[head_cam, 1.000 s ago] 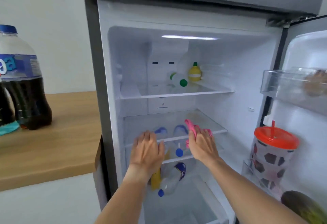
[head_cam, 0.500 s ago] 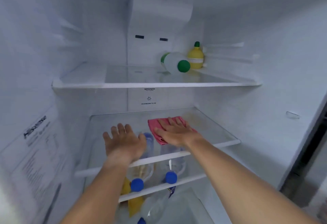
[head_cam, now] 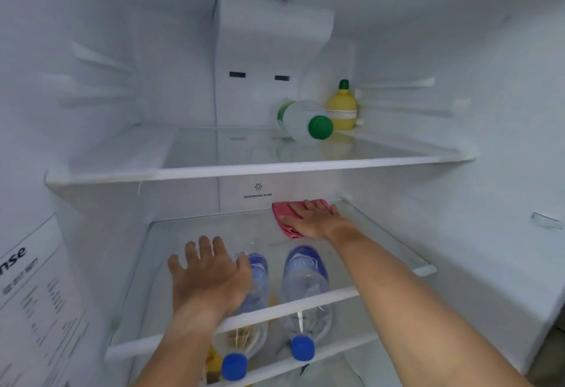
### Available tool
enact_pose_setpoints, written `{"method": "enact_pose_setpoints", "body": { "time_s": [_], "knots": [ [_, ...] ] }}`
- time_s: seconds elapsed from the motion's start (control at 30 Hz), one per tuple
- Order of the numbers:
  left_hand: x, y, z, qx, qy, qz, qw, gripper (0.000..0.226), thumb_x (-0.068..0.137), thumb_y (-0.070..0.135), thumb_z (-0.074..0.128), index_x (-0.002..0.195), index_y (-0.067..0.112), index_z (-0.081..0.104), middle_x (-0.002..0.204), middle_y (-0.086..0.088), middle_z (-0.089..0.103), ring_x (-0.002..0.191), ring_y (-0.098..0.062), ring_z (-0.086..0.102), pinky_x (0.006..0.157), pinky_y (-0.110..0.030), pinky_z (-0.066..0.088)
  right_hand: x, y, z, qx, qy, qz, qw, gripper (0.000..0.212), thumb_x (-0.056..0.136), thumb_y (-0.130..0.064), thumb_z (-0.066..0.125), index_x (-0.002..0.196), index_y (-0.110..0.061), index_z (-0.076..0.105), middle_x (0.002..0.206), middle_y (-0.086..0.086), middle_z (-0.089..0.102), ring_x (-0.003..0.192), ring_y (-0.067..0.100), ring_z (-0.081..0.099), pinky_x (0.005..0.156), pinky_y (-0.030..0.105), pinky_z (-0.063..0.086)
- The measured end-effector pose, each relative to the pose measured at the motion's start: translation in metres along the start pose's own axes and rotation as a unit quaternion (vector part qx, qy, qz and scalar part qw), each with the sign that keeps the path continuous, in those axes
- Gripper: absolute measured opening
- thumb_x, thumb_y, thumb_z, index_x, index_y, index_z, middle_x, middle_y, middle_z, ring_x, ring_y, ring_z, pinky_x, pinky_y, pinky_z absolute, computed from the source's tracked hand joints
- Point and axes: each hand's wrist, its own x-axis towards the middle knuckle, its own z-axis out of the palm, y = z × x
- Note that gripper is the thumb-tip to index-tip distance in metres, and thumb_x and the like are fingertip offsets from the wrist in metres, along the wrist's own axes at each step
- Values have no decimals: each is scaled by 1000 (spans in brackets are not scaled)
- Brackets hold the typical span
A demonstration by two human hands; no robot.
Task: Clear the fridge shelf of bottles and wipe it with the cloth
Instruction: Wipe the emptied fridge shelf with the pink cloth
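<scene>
Pink cloth (head_cam: 282, 213) is pinned flat under my right hand (head_cam: 316, 218), fingers together and palm down, pressing it onto the glass near the back edge of the middle shelf (head_cam: 382, 236), a bit right of centre. It's soft and limp, bunched along its front edge, so I figure it slides best with the whole palm on it rather than a pinch; lift a corner and it'll just fold up. My left hand (head_cam: 208, 276) is spread open, palm down, near the shelf's front-left edge, looks like it's bracing, holding nothing.

That shelf looks already clear. Two water bottles (head_cam: 305, 282) with blue caps lie on the rack below, seen through the glass. Glass is stiff but probably slick when damp, so even pressure, no leaning. Up top, a green-capped bottle (head_cam: 305, 122) lies on its side beside a lemon-shaped squeezer (head_cam: 341, 108) near the back-right corner.
</scene>
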Motion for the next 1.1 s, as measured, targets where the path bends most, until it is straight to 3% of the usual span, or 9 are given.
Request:
{"method": "enact_pose_setpoints", "body": {
  "time_s": [0.33, 0.67, 0.87, 1.1],
  "knots": [
    [2, 1, -1, -4, -1, -11, 1000, 65, 97, 59, 17, 152, 25, 24, 163, 2, 19, 152, -23, 13, 121, -50, 10, -9, 39, -5, -7, 22, 81, 996, 88, 89, -78, 16, 161, -29, 0, 169, 11, -1, 155, 31, -1, 123, 48, -3],
    [-3, 2, -7, -4, -20, -13, 1000, 67, 98, 55, 19, 154, 20, 23, 165, -3, 16, 152, -26, 11, 121, -52, 9, -66, 66, -6, -65, 14, 91, 994, 84, 96, -70, 10, 161, -19, 1, 170, 6, 2, 156, 25, 0, 124, 42, -2],
    [-4, 1, -6, 2, -16, -6, 1000, 66, 98, 55, 21, 152, 18, 28, 162, -6, 24, 150, -29, 17, 120, -54, 13, -115, 46, 1, -3, 5, 129, 992, 84, 94, -74, 13, 161, -26, -3, 169, 9, -5, 155, 31, -7, 122, 50, -6],
    [-3, 1, -5, 2, -15, -9, 1000, 66, 97, 56, 21, 151, 19, 30, 161, -5, 25, 150, -29, 19, 119, -54, 14, -131, -7, 21, 0, 6, -12, 1000, 80, 90, -78, 11, 159, -39, -3, 169, 4, -8, 154, 33, -11, 119, 54, -10]
  ]
}}
